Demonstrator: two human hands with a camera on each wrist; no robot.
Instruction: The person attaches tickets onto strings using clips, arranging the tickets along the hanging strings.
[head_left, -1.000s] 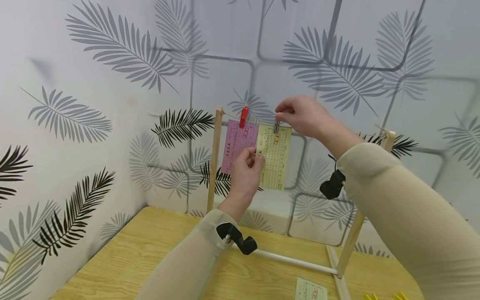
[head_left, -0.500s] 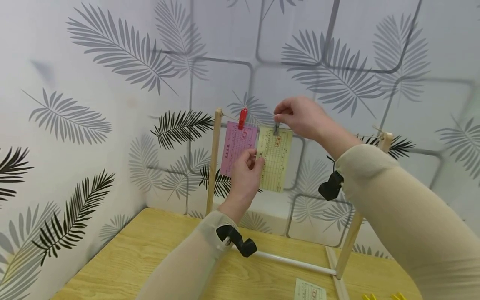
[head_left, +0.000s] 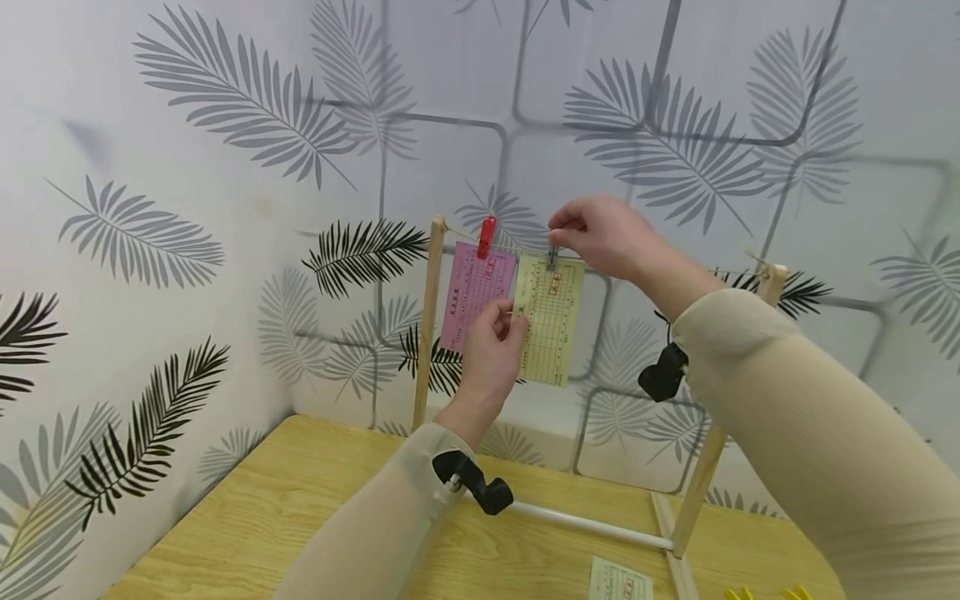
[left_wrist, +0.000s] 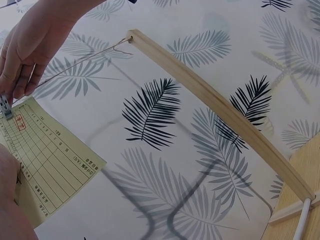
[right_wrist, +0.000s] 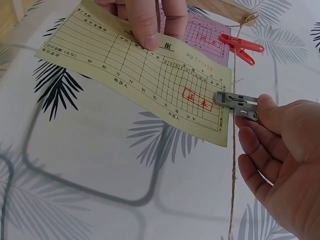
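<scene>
pinning a yellow slip to the string

right hand pinching the grey clip over slip and string, apparently squeezed open; left hand pinching the slip's left edge to steady it, beside the pink slip under its red clip.

I see a yellow paper slip with a grid and a red stamp hanging flat from a thin string. A small grey clip bites its top edge at 12 o'clock. A pink slip hangs just beside it at 9 o'clock.
</scene>
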